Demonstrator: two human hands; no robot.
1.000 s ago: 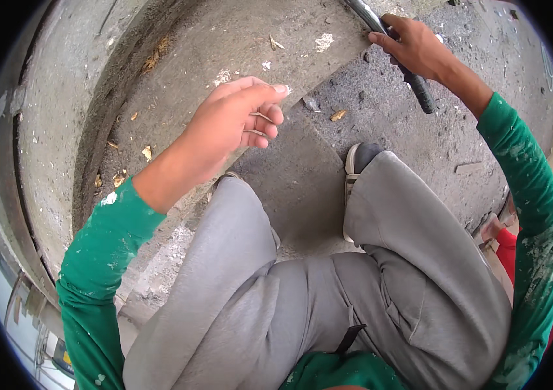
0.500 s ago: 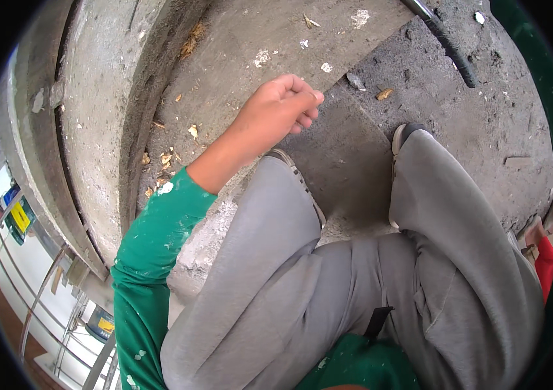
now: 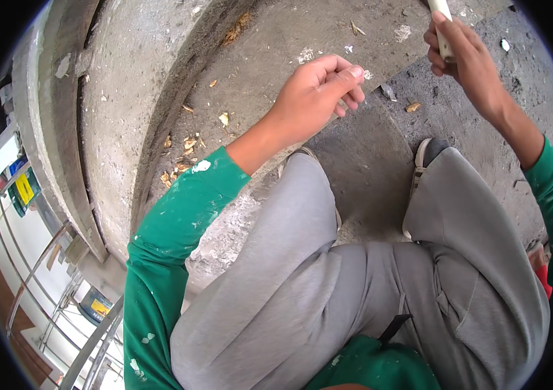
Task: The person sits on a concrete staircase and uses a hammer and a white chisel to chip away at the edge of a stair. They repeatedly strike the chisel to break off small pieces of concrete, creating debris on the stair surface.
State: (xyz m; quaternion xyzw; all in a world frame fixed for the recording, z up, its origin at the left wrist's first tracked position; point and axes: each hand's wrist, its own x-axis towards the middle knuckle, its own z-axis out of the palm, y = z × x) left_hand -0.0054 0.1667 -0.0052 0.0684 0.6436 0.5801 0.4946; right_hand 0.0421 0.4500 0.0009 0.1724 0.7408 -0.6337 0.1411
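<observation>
My left hand (image 3: 325,91) is closed over the concrete floor, its thumb pressed against the curled index finger. Anything inside that grip is hidden. At the upper right, my right hand (image 3: 468,62) wraps round a cream-coloured round handle (image 3: 444,40). One end of this handle shows below the fingers; the other runs out past the top edge, so what it belongs to cannot be seen. The two hands are apart. Pale specks mark the green sleeve (image 3: 185,198) of my left arm.
Curved concrete ledges (image 3: 123,97) rise on the left, beyond them metal railings (image 3: 32,279) and a dark bucket (image 3: 94,304). Wood chips (image 3: 188,144) lie at the ledge's foot. A darker slab (image 3: 367,162) lies between my shoes. Something red (image 3: 542,270) sits beside my right leg.
My right hand has come into view at the upper right with the cream handle. The dark rod seen there before is gone. The view has shifted slightly; my left hand stays closed.
</observation>
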